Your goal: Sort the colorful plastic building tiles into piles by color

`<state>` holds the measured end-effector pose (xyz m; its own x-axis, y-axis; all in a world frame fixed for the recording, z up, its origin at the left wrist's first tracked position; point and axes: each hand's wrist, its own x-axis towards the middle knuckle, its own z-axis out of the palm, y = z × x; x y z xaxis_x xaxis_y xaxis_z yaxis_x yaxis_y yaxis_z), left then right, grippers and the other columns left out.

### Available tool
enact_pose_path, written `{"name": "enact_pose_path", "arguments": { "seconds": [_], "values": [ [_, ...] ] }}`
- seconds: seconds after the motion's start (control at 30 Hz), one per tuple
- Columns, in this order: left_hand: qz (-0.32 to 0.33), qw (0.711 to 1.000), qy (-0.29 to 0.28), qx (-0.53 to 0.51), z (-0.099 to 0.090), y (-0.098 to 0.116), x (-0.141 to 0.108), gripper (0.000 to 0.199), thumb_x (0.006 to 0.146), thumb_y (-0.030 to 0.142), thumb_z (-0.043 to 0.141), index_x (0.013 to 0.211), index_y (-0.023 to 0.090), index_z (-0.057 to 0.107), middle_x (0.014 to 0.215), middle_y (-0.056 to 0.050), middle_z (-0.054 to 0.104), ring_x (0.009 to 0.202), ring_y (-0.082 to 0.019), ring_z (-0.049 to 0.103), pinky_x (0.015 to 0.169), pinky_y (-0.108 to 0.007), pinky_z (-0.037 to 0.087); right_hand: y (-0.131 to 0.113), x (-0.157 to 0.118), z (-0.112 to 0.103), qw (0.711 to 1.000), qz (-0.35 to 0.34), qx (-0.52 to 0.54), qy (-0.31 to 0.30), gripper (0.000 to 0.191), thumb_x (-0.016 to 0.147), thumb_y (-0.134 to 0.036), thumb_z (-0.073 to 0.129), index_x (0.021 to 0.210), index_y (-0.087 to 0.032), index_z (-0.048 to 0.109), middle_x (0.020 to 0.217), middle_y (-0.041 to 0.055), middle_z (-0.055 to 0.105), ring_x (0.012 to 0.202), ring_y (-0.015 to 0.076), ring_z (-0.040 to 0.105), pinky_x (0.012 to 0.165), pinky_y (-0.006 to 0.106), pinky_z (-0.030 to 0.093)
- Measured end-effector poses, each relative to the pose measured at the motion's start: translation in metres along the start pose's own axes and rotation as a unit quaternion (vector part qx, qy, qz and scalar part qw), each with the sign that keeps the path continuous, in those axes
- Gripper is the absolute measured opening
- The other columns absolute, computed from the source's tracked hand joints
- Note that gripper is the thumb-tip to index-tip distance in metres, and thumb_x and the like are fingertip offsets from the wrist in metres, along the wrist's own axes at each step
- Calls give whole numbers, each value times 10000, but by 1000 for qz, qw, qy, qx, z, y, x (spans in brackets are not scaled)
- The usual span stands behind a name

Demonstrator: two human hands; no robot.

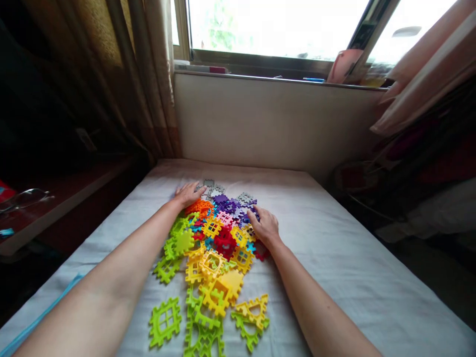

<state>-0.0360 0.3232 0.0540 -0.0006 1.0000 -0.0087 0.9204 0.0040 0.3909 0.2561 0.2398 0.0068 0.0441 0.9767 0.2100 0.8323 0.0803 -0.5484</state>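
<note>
A heap of plastic interlocking building pieces with toothed edges lies on the pale sheet (305,297). My left hand (189,194) rests at the far left of the heap, fingers stretched out, beside the orange pieces (201,209) and grey pieces (214,190). At the heap's right side, my right hand (265,223) touches the purple pieces (243,214) with bent fingers; whether it grips one I cannot tell. Red pieces (225,242) and yellow pieces (233,281) fill the middle. Green pieces (164,322) spread along the left and near side.
Behind the sheet stands a pale wall (275,124) below a window sill holding a pink cup (344,66). A brown curtain (148,74) hangs at the left. Glasses (31,197) lie on a dark wooden surface (70,191). Pink cloth (420,74) hangs at the right.
</note>
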Motion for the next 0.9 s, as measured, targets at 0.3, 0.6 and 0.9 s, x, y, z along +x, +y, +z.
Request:
{"name": "enact_pose_path", "arguments": {
  "seconds": [0.3,0.6,0.9],
  "values": [
    [64,993,-94,-43,15,45,22,765,751,709,541,1285,167,623,1458,-154,536,1367,-342,465,1124,-410,343,-20,-22,6,969,-140,197,-58,410,847,-464,615,1170,-227,702,1181,95,711,1097,247,639,1027,422,457],
    [130,964,-151,-176,-47,36,-96,562,719,694,578,956,212,743,1008,-53,759,991,-248,675,904,-318,517,-43,-19,-16,858,-51,483,-168,472,818,-595,621,1062,-210,745,1053,76,756,1034,250,683,966,428,516],
    [-25,985,138,-103,-29,-61,-183,860,709,796,489,1278,161,604,1408,-144,570,1349,-340,488,1151,-471,358,-20,64,-15,991,79,109,-10,356,847,-362,687,1112,-126,715,1312,217,606,1366,422,411,1133,640,207]
  ]
}}
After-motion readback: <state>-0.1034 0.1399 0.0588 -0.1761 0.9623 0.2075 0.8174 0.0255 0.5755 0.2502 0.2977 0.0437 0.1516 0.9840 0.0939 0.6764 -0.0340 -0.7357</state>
